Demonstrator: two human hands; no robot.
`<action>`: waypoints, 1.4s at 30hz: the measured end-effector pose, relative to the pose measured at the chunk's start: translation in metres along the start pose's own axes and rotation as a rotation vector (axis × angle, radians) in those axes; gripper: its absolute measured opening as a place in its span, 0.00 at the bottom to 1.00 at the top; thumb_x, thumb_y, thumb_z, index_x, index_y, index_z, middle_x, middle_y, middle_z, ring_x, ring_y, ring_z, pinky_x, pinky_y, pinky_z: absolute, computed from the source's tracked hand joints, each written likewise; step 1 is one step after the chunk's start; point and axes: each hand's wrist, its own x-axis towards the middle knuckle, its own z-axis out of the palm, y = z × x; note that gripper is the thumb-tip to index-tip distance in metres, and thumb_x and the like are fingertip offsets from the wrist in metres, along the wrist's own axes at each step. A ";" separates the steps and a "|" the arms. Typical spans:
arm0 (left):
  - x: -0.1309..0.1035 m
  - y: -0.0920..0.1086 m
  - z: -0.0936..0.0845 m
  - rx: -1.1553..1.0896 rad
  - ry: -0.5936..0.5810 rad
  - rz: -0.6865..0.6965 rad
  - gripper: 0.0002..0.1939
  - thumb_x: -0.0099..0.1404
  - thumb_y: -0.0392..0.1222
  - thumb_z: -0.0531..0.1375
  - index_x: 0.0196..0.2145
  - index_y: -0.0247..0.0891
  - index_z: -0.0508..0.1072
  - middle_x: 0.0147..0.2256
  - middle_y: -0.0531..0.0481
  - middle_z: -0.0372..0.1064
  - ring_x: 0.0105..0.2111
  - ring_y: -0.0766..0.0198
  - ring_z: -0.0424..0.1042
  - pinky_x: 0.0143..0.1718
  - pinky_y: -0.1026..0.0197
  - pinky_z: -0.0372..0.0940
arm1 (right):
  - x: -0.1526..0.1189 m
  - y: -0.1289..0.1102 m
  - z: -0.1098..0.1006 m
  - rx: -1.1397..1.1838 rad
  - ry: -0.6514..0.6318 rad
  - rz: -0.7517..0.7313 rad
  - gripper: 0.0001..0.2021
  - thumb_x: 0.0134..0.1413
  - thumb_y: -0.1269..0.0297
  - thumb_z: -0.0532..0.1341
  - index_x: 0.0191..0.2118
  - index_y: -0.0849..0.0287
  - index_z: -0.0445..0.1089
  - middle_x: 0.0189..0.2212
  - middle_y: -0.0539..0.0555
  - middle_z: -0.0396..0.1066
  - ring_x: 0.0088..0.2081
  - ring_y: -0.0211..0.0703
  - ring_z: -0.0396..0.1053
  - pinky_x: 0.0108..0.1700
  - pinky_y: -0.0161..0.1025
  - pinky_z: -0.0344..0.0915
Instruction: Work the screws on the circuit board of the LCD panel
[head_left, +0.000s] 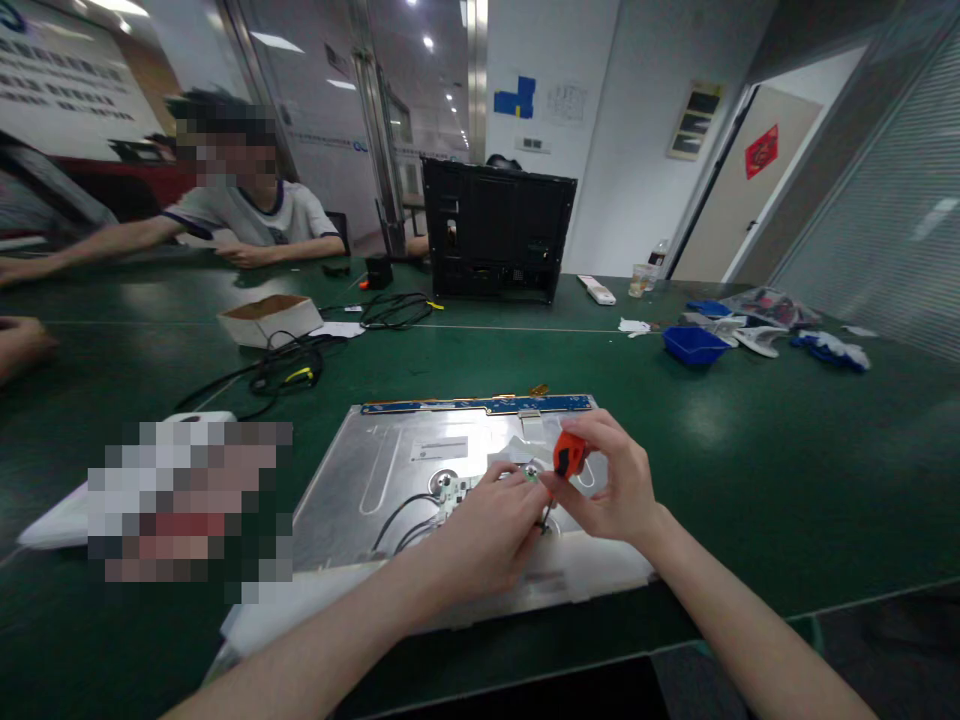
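Observation:
A flat silver metal panel lies on the green table, with a blue circuit strip along its far edge. Near its middle sits a small circuit board with black cables running to the left. My right hand grips an orange screwdriver, its thin shaft pointing down at the panel. My left hand rests over the board beside the shaft, fingers bent together; what its fingertips hold, if anything, is hidden. White foam sheeting lies along the panel's near edge.
Beyond the panel stands a black monitor housing. An open cardboard box and coiled black cables are at the left. A blue tray and gloves lie at the right. A person sits across the table at the left.

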 end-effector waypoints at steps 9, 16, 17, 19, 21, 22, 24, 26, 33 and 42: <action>0.000 -0.004 0.003 -0.026 0.019 0.021 0.07 0.61 0.29 0.55 0.34 0.39 0.65 0.36 0.48 0.73 0.39 0.55 0.73 0.54 0.49 0.56 | -0.002 -0.005 -0.001 -0.018 -0.031 0.013 0.24 0.56 0.72 0.60 0.59 0.55 0.61 0.33 0.51 0.73 0.24 0.37 0.68 0.23 0.33 0.68; 0.001 -0.003 0.003 -0.003 0.009 0.013 0.07 0.62 0.29 0.56 0.36 0.39 0.65 0.35 0.48 0.73 0.38 0.55 0.72 0.54 0.49 0.57 | -0.005 -0.002 -0.001 0.045 -0.017 0.029 0.22 0.55 0.69 0.60 0.56 0.56 0.59 0.32 0.51 0.72 0.26 0.39 0.72 0.26 0.35 0.72; 0.001 -0.003 0.004 -0.007 0.006 0.006 0.07 0.61 0.28 0.57 0.35 0.38 0.66 0.35 0.49 0.73 0.39 0.55 0.72 0.54 0.49 0.56 | -0.004 -0.002 -0.001 0.025 -0.014 0.019 0.21 0.56 0.68 0.61 0.55 0.55 0.60 0.31 0.50 0.72 0.26 0.39 0.71 0.26 0.34 0.71; 0.001 -0.002 0.004 -0.006 -0.001 -0.013 0.08 0.61 0.27 0.57 0.34 0.38 0.66 0.35 0.49 0.73 0.39 0.56 0.73 0.55 0.50 0.56 | -0.001 -0.001 0.000 -0.011 -0.006 -0.003 0.19 0.59 0.66 0.62 0.55 0.54 0.61 0.29 0.49 0.72 0.26 0.38 0.70 0.25 0.33 0.70; 0.002 -0.001 0.005 0.002 -0.007 -0.030 0.07 0.61 0.27 0.58 0.34 0.38 0.66 0.34 0.49 0.73 0.39 0.56 0.72 0.55 0.50 0.57 | 0.000 -0.002 0.001 -0.038 -0.003 -0.016 0.17 0.61 0.66 0.61 0.55 0.55 0.63 0.28 0.49 0.71 0.25 0.38 0.70 0.24 0.33 0.69; 0.002 -0.001 0.005 0.005 -0.008 -0.036 0.07 0.61 0.27 0.58 0.34 0.38 0.66 0.34 0.49 0.73 0.39 0.56 0.72 0.55 0.50 0.57 | 0.001 -0.002 0.001 -0.052 -0.002 -0.020 0.17 0.62 0.66 0.61 0.56 0.55 0.63 0.28 0.49 0.72 0.25 0.37 0.69 0.24 0.33 0.68; 0.002 -0.001 0.005 0.008 -0.010 -0.042 0.07 0.61 0.27 0.58 0.33 0.38 0.66 0.34 0.49 0.73 0.39 0.55 0.72 0.55 0.50 0.58 | 0.002 -0.003 0.001 -0.071 0.002 -0.032 0.18 0.63 0.66 0.61 0.57 0.55 0.63 0.28 0.49 0.72 0.24 0.37 0.69 0.25 0.33 0.68; 0.003 0.000 0.005 0.009 -0.012 -0.040 0.07 0.60 0.28 0.58 0.32 0.38 0.66 0.34 0.49 0.73 0.38 0.55 0.72 0.54 0.49 0.58 | 0.002 -0.004 0.001 -0.084 0.012 -0.048 0.19 0.63 0.66 0.60 0.58 0.55 0.63 0.28 0.48 0.72 0.24 0.37 0.69 0.24 0.33 0.68; 0.004 0.000 0.006 0.018 -0.034 -0.020 0.07 0.58 0.28 0.57 0.33 0.38 0.66 0.34 0.48 0.73 0.38 0.54 0.72 0.56 0.47 0.58 | 0.002 -0.007 0.001 -0.092 0.010 -0.053 0.20 0.62 0.66 0.60 0.59 0.55 0.63 0.27 0.48 0.72 0.24 0.38 0.70 0.25 0.33 0.68; 0.004 -0.001 0.007 0.030 -0.041 -0.028 0.07 0.60 0.30 0.57 0.36 0.37 0.68 0.37 0.46 0.74 0.41 0.52 0.72 0.55 0.47 0.57 | 0.003 -0.009 -0.002 -0.149 -0.023 -0.047 0.21 0.62 0.67 0.59 0.60 0.55 0.62 0.26 0.46 0.72 0.22 0.36 0.69 0.24 0.31 0.67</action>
